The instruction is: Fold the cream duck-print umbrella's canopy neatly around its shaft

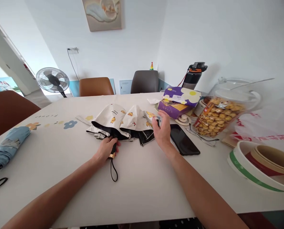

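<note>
A folding umbrella [129, 119] lies partly collapsed on the table, its white canopy printed with small yellow ducks and lined in black. My left hand [106, 148] is wrapped round its black handle, from which a wrist loop [113, 173] hangs toward me. At the canopy's right edge is my right hand [162, 130], thumb and fingers curved and apart. A small dark part shows between them; whether they touch it I cannot tell. Just right of that hand lies a black phone [183, 140].
A rolled blue umbrella [9, 146] lies at the left. Glasses [204, 138], a purple box [171, 108], a snack jar [219, 116], a black bottle [193, 76] and paper bowls [242, 162] crowd the right side. Chairs [96, 86] and a fan [53, 80] stand beyond the white table [84, 197].
</note>
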Action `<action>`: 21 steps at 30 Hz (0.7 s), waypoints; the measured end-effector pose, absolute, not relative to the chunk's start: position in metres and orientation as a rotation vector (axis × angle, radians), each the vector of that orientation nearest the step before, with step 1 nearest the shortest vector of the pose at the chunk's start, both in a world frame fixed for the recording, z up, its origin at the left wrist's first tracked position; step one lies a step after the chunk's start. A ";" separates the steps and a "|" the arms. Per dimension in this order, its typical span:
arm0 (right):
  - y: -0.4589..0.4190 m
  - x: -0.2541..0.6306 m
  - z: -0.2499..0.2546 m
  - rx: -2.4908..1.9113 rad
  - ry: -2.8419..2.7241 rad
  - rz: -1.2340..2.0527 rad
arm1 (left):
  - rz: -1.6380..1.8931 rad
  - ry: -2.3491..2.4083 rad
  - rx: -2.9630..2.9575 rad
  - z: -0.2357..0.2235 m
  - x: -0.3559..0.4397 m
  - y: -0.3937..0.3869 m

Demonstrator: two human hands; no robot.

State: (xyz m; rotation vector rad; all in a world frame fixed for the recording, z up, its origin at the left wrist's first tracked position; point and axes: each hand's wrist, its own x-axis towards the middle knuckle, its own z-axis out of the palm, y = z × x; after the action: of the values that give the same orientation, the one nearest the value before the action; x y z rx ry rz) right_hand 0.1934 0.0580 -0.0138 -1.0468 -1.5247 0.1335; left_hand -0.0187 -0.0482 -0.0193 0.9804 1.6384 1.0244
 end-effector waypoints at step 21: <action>0.021 0.131 0.001 -0.805 -2.520 -0.320 | 1.039 1.462 0.915 -0.020 -0.008 -0.060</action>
State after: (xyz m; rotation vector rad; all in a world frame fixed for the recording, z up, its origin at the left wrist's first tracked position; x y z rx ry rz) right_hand 0.1312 0.0206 0.0014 -0.8047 -2.5205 -0.3199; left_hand -0.0082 -0.0602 -0.0196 0.9151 1.4618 1.0392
